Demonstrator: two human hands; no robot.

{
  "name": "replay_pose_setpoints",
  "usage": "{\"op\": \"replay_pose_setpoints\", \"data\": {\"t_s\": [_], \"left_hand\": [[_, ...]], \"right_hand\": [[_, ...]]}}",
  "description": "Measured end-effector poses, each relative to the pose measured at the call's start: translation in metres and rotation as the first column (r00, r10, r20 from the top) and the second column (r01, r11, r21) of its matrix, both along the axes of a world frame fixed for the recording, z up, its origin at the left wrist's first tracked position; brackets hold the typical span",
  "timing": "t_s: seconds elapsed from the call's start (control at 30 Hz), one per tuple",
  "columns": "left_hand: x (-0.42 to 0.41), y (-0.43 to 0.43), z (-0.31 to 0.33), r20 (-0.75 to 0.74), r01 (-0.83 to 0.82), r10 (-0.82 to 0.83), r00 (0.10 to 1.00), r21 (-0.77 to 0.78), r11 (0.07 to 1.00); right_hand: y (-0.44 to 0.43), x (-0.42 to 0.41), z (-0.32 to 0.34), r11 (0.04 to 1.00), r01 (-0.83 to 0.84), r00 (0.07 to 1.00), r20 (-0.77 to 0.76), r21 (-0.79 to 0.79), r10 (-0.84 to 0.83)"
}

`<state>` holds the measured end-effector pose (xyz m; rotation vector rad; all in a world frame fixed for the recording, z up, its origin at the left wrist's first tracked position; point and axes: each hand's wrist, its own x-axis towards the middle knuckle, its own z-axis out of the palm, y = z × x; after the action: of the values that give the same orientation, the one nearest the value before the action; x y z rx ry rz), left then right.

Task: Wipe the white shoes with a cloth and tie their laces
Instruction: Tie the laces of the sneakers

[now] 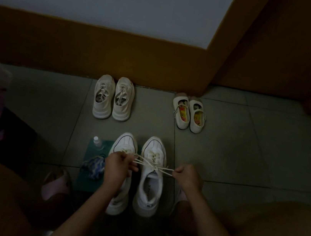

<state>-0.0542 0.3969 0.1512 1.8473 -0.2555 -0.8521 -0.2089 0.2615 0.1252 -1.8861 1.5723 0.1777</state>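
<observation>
1. White chunky sneakers (150,179) stand side by side on the grey tiled floor (226,148), toes pointing away from you.
2. Cream laces (148,163) of the right-side sneaker stretch taut between your hands, crossing above its tongue.
3. Your left hand (118,163) has its grip curled tight round the strands on one side; your right hand (186,176) pinches those on the other.
4. Just left, a crumpled blue-and-white cloth (93,166) lies on a teal mat (82,183) near a small clear bottle (97,142).
</observation>
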Motion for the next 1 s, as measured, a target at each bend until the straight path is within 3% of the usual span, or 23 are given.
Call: {"op": "replay_pose_setpoints", "data": {"t_s": [0.3,0.6,0.67,0.77,0.87,1.0], "left_hand": [[-0.003,0.001,0.009,0.013,-0.041,0.041,0.999,-0.001,0.999],[0.001,0.003,0.008,0.130,0.013,-0.024,0.991,0.087,0.996],[0.003,0.004,0.006,0.185,0.031,-0.051,0.981,0.106,0.994],[0.010,0.007,0.001,0.345,0.063,-0.143,0.928,0.233,0.970],[0.013,0.011,-0.006,0.470,0.009,-0.181,0.864,0.344,0.939],[0.006,0.012,-0.015,0.343,0.073,-0.269,0.900,0.491,0.868]], "right_hand": [[0.000,-0.001,-0.002,1.000,0.013,0.999,-0.034,-0.006,-0.013],[-0.005,-0.002,0.002,1.000,0.001,0.999,-0.053,0.006,-0.001],[-0.006,0.001,0.001,0.998,0.041,0.999,0.013,0.047,-0.042],[-0.004,0.011,0.006,0.968,0.131,0.952,0.246,0.213,-0.183],[0.010,0.028,0.015,0.950,0.151,0.913,0.329,0.274,-0.240],[0.042,0.049,0.011,0.917,0.147,0.870,0.393,0.372,-0.298]]}}
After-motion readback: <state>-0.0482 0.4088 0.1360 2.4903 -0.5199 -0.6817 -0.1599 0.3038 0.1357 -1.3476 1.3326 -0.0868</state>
